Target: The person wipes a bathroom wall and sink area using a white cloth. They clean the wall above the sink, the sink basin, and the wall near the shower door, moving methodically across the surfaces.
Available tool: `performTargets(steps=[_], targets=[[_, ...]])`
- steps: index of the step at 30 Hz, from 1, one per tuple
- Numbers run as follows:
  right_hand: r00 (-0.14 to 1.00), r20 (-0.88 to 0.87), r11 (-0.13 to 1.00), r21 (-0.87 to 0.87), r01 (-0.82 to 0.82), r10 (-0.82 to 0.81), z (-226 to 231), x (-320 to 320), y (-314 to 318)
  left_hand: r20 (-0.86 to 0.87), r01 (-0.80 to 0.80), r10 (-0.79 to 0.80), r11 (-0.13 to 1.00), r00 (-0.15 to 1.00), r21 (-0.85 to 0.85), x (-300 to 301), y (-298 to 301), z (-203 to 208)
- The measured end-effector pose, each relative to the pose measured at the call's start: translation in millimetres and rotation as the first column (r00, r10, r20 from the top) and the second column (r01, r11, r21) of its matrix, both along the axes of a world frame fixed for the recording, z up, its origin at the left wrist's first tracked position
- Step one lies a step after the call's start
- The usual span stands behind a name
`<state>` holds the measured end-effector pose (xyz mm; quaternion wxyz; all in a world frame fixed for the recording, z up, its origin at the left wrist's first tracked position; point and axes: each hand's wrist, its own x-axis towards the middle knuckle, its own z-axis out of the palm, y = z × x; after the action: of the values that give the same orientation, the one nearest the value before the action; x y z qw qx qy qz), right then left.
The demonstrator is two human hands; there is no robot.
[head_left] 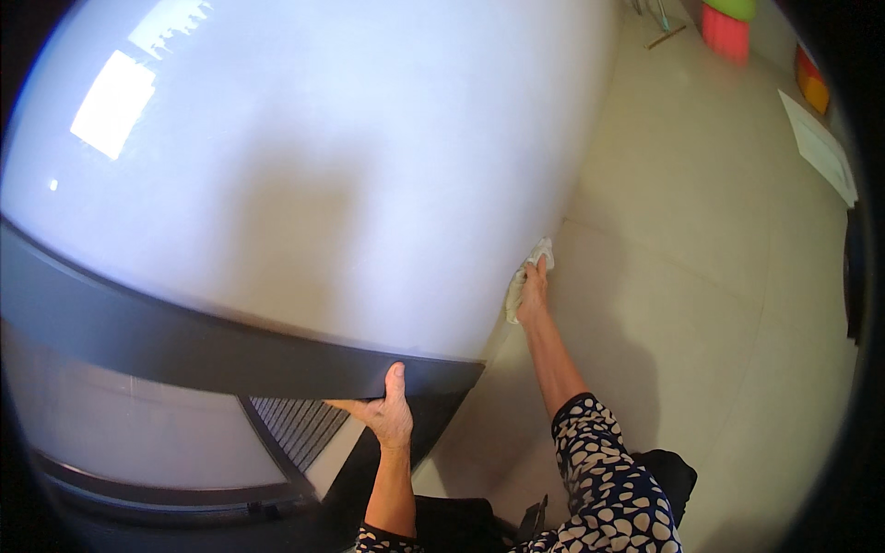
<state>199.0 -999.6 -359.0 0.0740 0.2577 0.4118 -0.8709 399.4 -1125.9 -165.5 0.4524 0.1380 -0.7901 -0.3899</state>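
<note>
A large glossy white panel (442, 184) fills the upper left, with a dark grey band (221, 355) along its near edge. My left hand (387, 417) grips this band near its right end, thumb on the band's face and fingers reaching underneath. In my right hand (533, 293) is a crumpled white cloth (545, 249), bunched between the fingers. That hand is at the panel's right side, arm stretched forward; whether the cloth touches the side surface is hard to tell.
Below the band are a ribbed grey strip (300, 429) and a dark-framed pale panel (175, 433). Beige tiled floor (701, 230) lies to the right. Farther off stand a squeegee (666, 37), a red-bristled brush (726, 35), a red-and-yellow object (811, 81) and a white board (818, 146).
</note>
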Motion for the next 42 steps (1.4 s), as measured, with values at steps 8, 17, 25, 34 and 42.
performTargets(steps=[8,17,25,34,42], targets=[[0.831,-0.517,0.899,0.436,0.05,0.205,116.6,43.8,-47.9,-0.116,0.082,-0.065,0.986,0.991,0.147,-16.0,2.8,4.5],[0.191,-0.872,0.666,0.472,0.578,0.452,151.2,61.4,-49.7,-0.071,0.079,-0.069,0.984,0.995,0.158,-13.1,1.3,-14.5],[0.165,-0.942,0.721,0.329,0.61,0.291,224.1,21.2,-33.7,-0.103,0.168,-0.152,0.971,0.983,0.17,-2.1,-4.9,-39.3],[-0.064,-0.9,0.745,0.315,0.588,0.431,207.6,59.1,-48.4,-0.188,0.229,-0.198,0.96,0.962,0.158,-13.5,-15.2,-70.8],[-0.23,-0.828,0.591,0.145,0.794,0.512,324.8,44.6,-35.5,-0.125,0.153,-0.155,0.988,0.98,-0.025,-5.6,-7.4,-51.2]])
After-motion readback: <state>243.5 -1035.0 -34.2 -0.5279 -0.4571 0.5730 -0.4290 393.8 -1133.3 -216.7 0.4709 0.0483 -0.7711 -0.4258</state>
